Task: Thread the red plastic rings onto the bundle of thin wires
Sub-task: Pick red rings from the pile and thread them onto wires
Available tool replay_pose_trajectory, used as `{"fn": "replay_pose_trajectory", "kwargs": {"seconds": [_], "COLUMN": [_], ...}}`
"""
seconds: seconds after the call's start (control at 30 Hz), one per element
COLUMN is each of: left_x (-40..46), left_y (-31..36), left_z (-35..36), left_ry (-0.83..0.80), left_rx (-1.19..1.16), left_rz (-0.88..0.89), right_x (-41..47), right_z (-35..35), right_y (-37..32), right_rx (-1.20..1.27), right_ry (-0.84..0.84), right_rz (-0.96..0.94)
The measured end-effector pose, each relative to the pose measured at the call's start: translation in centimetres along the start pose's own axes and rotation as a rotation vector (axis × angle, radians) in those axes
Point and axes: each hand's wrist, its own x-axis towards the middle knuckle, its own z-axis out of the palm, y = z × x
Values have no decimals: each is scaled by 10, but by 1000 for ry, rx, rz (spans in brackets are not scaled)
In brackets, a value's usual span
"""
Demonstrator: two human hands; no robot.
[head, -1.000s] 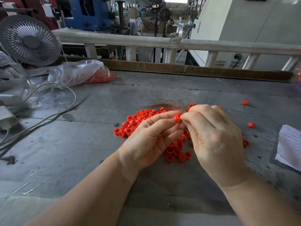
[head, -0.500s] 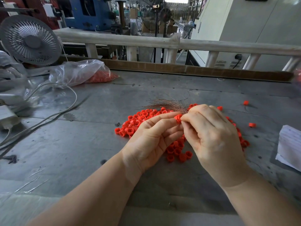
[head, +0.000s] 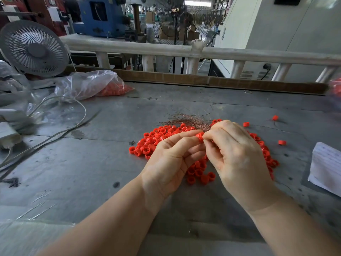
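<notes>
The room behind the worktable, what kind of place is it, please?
Most likely a factory floor. A blue machine and a large pedestal fan stand beyond the railing, and a loose pile of red plastic rings lies on the worn grey worktable.

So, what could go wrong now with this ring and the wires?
1. The wires fan out at their far end, so stray strands may miss the ring held by the left hand.
2. The right hand pinches close to the ring; a slip could drop it into the pile.
</notes>
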Motion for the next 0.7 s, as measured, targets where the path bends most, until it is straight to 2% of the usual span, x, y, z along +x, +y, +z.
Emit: {"fn": "replay_pose_trajectory", "kwargs": {"seconds": [0.7], "left_x": [-1], "left_y": [1], "left_z": [2], "left_ry": [44], "left_rx": [35], "left_rz": [-38], "right_x": [-1], "right_z": [3], "right_y": [6], "right_rx": [294], "right_ry": [-37], "right_rz": [111]}}
